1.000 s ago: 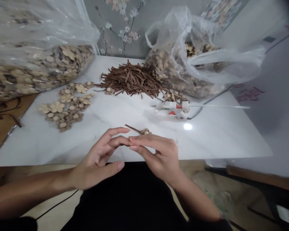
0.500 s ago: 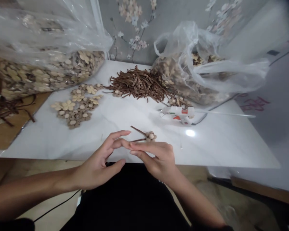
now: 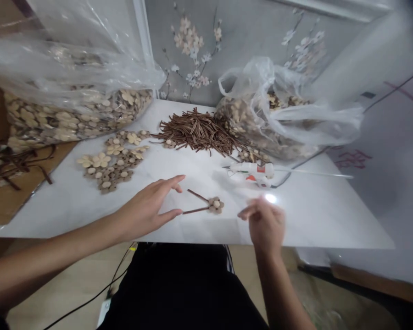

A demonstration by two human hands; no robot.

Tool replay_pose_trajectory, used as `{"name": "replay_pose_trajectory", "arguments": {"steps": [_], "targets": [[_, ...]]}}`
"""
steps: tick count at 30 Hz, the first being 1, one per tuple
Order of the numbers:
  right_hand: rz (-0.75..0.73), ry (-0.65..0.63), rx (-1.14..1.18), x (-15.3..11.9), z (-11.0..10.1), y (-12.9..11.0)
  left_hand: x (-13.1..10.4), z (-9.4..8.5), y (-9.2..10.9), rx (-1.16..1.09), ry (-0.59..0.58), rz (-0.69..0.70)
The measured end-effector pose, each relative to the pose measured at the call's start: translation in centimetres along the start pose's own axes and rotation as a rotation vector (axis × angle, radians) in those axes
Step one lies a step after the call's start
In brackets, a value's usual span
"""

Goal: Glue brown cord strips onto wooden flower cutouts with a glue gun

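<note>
A small flower piece (image 3: 216,205) with two brown stems spread to the left lies on the white table. Just left of the stem ends is my left hand (image 3: 154,208), its thumb and fingers apart and nothing between them. My right hand (image 3: 265,222) is over the table to the right of the flower, its fingers curled and blurred; whether they hold anything is too unclear to tell. Behind it lies a white glue gun (image 3: 251,169) with an orange trigger, its nozzle pointing left.
Brown stems (image 3: 199,130) are heaped at the back middle. Flower pieces (image 3: 117,165) lie at the left. Plastic bags of flower pieces stand at the back left (image 3: 72,110) and back right (image 3: 261,114). The glue gun's cable trails right.
My hands have come apart: the right has moved right, the left slightly up. The stems, partly covered before, now show fully. The view has tilted up a little.
</note>
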State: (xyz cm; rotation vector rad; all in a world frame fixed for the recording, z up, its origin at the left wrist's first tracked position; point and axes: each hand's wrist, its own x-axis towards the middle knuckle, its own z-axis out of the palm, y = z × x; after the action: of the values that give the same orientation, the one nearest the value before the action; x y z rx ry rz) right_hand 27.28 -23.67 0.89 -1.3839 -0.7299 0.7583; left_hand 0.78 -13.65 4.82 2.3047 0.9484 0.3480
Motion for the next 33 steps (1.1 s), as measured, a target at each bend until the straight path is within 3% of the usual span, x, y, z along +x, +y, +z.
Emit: {"name": "replay_pose_trajectory", "arguments": {"steps": [2, 4, 7, 9, 12, 17, 22, 26, 33], "targets": [[0.005, -0.014, -0.123, 0.4, -1.3, 0.5, 1.6, 0.9, -0.7, 0.012, 0.03, 0.082], [-0.092, -0.144, -0.416, 0.4, -1.6, 1.3, 3.6, 2.3, -1.1, 0.017, -0.021, 0.195], [-0.315, -0.3, -0.807, 0.3, -0.7, 2.8, 6.3, 4.6, -1.1, 0.023, -0.088, 0.285], [-0.378, -0.358, -0.888, 0.5, 0.1, 3.5, 7.4, 5.6, -1.1, 0.041, -0.126, 0.305], [-0.374, -0.441, -0.815, 1.1, 1.1, 3.3, 7.7, 5.8, -1.3, 0.018, -0.144, 0.296], [-0.182, -0.623, -0.494, 3.0, 3.8, 1.3, 7.0, 4.4, -2.2, -0.163, -0.082, 0.21], [-0.091, -0.753, -0.141, 5.9, 8.3, 0.1, 6.6, 2.6, -3.2, -0.428, 0.092, 0.084], [0.093, -0.723, 0.14, 6.6, 10.3, 0.5, 6.1, 2.0, -3.3, -0.555, 0.18, -0.012], [0.312, -0.645, 0.167, 6.5, 9.5, 1.6, 5.8, 2.8, -3.0, -0.664, 0.06, -0.062]]}}
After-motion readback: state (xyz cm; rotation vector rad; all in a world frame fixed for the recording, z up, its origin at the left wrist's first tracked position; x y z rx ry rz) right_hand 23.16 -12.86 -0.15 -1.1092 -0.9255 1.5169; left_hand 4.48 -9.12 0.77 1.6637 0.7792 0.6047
